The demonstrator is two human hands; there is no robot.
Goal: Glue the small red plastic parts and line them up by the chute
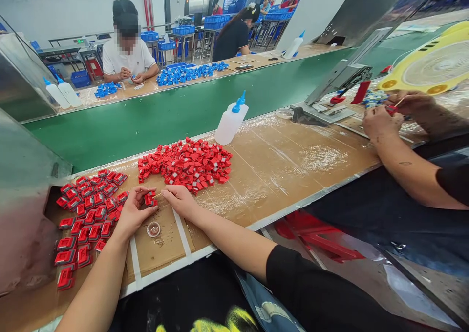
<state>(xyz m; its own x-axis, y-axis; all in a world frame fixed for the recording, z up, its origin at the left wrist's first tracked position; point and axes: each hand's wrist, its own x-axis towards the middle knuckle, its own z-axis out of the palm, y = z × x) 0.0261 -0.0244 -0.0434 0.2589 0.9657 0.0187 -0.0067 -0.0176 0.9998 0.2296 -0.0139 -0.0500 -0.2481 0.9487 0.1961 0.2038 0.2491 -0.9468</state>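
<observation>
My left hand [134, 211] pinches a small red plastic part [150, 199] just above a taped cardboard pad [164, 246]. My right hand [180, 200] is closed on a thin stick [158, 195] whose tip touches that part. A tiny clear dish [153, 229] sits on the pad below both hands. A loose heap of red parts [186, 164] lies behind my hands. Rows of red parts [88, 215] are laid out to the left.
A white squeeze bottle with a blue cap [230, 121] stands behind the heap. A green conveyor belt [164, 112] runs past the bench. A co-worker's hands [384, 119] work on a small part at the right. Another person [126, 53] sits across the belt with blue parts.
</observation>
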